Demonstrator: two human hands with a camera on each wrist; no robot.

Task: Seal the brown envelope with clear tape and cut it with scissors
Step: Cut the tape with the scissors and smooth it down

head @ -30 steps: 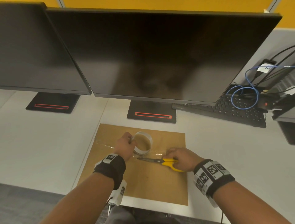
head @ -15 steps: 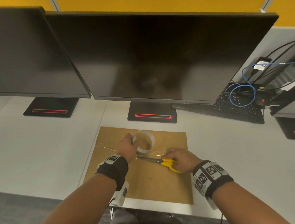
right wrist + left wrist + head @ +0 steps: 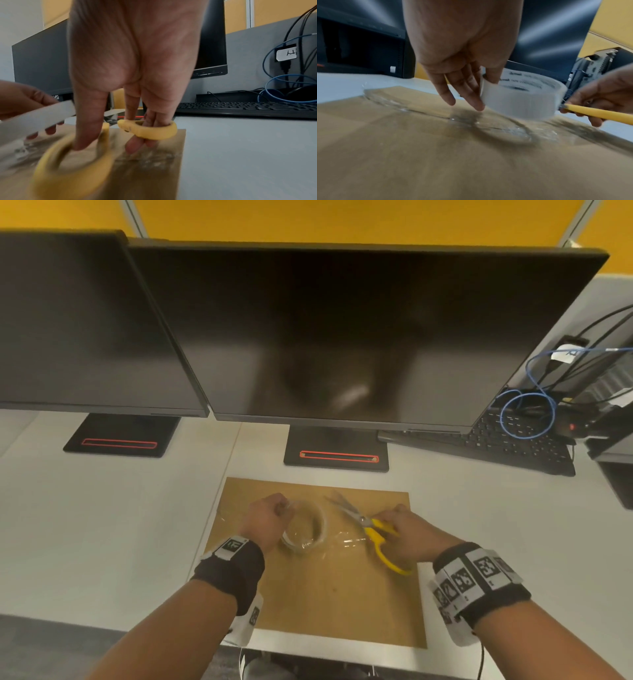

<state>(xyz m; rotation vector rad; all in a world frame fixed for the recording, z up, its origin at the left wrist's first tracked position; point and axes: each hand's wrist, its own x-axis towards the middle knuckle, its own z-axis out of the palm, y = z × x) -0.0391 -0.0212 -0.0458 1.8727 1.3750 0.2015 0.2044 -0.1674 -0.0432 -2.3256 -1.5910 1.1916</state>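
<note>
A brown envelope [image 3: 329, 594] lies flat on the white desk, with a strip of clear tape [image 3: 346, 542] stuck across it. My left hand [image 3: 270, 518] holds the roll of clear tape [image 3: 308, 529] just above the envelope, thumb inside the core [image 3: 493, 77] and fingers on the outer face. My right hand [image 3: 407, 534] grips the yellow-handled scissors [image 3: 373, 534], thumb and fingers through the loops [image 3: 150, 129]. Their blades [image 3: 342, 506] are spread and point up-left, to the right of the roll.
Two dark monitors [image 3: 342, 337] on black stands [image 3: 337, 453] rise right behind the envelope. A black keyboard [image 3: 513, 443] and coiled blue cable [image 3: 527, 416] lie at the back right. The desk's front edge [image 3: 308, 648] runs just below the envelope.
The scissors have swung from lying level under the roll to pointing up-left with blades spread. The roll has tipped lower and flatter over the envelope.
</note>
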